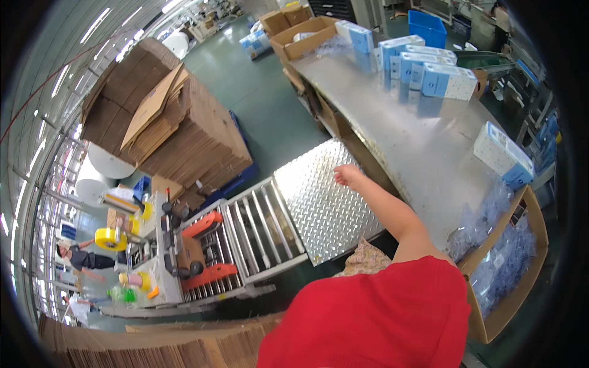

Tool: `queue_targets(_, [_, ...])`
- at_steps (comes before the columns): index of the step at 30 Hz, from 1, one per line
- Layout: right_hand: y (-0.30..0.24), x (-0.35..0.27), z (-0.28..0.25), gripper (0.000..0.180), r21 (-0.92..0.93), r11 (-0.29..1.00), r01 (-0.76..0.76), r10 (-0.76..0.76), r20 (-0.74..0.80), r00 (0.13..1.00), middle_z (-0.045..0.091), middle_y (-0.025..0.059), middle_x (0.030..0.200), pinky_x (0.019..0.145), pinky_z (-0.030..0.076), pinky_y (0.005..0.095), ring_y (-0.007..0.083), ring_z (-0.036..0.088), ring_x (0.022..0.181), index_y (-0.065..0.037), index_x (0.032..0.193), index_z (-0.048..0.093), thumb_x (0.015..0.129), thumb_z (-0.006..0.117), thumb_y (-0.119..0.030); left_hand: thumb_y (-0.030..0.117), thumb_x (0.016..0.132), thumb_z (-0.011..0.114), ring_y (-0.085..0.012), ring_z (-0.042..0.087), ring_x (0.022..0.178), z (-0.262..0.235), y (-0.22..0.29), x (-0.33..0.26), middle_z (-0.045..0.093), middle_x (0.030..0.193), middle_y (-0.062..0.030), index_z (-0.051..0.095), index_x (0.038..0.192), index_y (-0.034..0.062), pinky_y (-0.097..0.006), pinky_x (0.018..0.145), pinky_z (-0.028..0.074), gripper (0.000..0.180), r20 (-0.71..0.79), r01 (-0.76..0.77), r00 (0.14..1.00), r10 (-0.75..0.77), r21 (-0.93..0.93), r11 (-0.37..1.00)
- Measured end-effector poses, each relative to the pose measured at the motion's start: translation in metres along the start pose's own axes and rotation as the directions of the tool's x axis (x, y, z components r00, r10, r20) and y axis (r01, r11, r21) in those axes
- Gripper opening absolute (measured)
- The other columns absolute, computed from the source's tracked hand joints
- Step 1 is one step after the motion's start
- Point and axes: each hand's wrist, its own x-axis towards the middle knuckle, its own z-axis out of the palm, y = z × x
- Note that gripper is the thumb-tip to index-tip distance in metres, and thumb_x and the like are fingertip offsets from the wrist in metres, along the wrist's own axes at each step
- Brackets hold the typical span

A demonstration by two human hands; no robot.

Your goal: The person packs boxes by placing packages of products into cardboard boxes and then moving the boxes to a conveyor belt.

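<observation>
My right hand [348, 175] reaches out over a silver diamond-plate metal sheet [322, 211] that lies beside the roller conveyor. Its fingers are curled into a loose fist, and nothing shows in them. Whether the hand touches the sheet or hovers just above it, I cannot tell. My left hand is outside the picture. To the right of my arm runs a long metal table [392, 135]. A blue and white box [504, 153] rests near its right edge, and several similar boxes [435, 70] stand grouped farther back.
At lower right, an open carton [521, 245] holds clear plastic packaging [503, 264]. The roller conveyor [261, 230] leads left to a carton sealer with orange side guides [211, 271] and yellow tape rolls [111, 239]. Flattened cardboard [196, 129] is stacked behind it; a blue bin [427, 27] stands far back.
</observation>
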Motion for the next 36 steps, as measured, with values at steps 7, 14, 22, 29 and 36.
queue_targets(7, [0.033, -0.04, 0.043, 0.015, 0.033, 0.997, -0.068, 0.069, -0.039, 0.997, 0.059, 0.0072, 0.071, 0.053, 0.046, 0.0274, 0.0164, 0.057, 0.062, -0.005, 0.085, 0.061, 0.085, 0.06, -0.02, 0.037, 0.081, 0.069, -0.0241, 0.057, 0.09, 0.01, 0.002, -0.004, 0.061, 0.097, -0.0107, 0.06, 0.105, 0.0018, -0.035, 0.084, 0.044, 0.044, -0.116, -0.073, 0.992, 0.057, -0.141, 0.987])
queue_targets(14, [-0.123, -0.148, 0.2, 0.064, -0.468, 0.031, 0.883, -0.856, 0.444, 0.265, 0.052, 0.0184, 0.121, 0.092, 0.042, 0.0364, 0.0261, 0.052, 0.109, -0.001, 0.126, 0.047, 0.076, 0.073, -0.032, 0.036, 0.082, 0.068, -0.0223, 0.057, 0.087, -0.024, 0.05, 0.01, 0.06, 0.094, -0.0096, 0.059, 0.104, 0.0023, -0.034, 0.082, 0.044, 0.041, -0.423, -0.265, 0.898, 0.124, -0.293, 0.919])
queue_targets(22, [-0.238, -0.279, 0.241, 0.115, -0.32, -0.45, 0.834, -0.848, 0.444, -0.288, 0.021, 0.0248, 0.144, 0.111, 0.019, 0.0413, 0.0376, 0.02, 0.136, 0.003, 0.142, 0.013, 0.061, 0.083, -0.04, 0.035, 0.083, 0.066, -0.0202, 0.056, 0.084, -0.132, 0.164, 0.017, 0.06, 0.092, -0.0082, 0.059, 0.103, 0.0029, -0.033, 0.08, 0.045, 0.039, -0.676, -0.553, 0.717, 0.172, -0.401, 0.73])
queue_targets(29, [-0.263, -0.23, 0.115, 0.045, -0.442, -0.25, 0.861, -0.873, 0.487, -0.003, 0.062, 0.0129, 0.071, 0.058, 0.046, 0.0352, 0.0273, 0.061, 0.064, -0.003, 0.082, 0.054, 0.068, 0.078, -0.037, 0.034, 0.084, 0.066, -0.0185, 0.056, 0.081, -0.111, 0.327, -0.014, 0.059, 0.089, -0.0071, 0.058, 0.102, 0.0034, -0.032, 0.079, 0.045, 0.036, -0.488, -0.513, 0.858, 0.161, -0.82, 0.254])
queue_targets(36, [-0.182, -0.149, 0.055, 0.03, -0.671, -0.4, 0.624, -0.687, 0.67, 0.281, 0.06, 0.0104, 0.07, 0.059, 0.047, 0.0401, 0.0303, 0.061, 0.07, -0.007, 0.074, 0.052, 0.073, 0.072, -0.029, 0.051, 0.071, 0.076, -0.0127, 0.047, 0.077, -0.003, 0.509, -0.261, 0.052, 0.092, -0.0059, 0.053, 0.095, 0.0007, -0.031, 0.065, 0.043, 0.061, 0.658, 0.755, 0.649, 0.381, -0.621, -0.212])
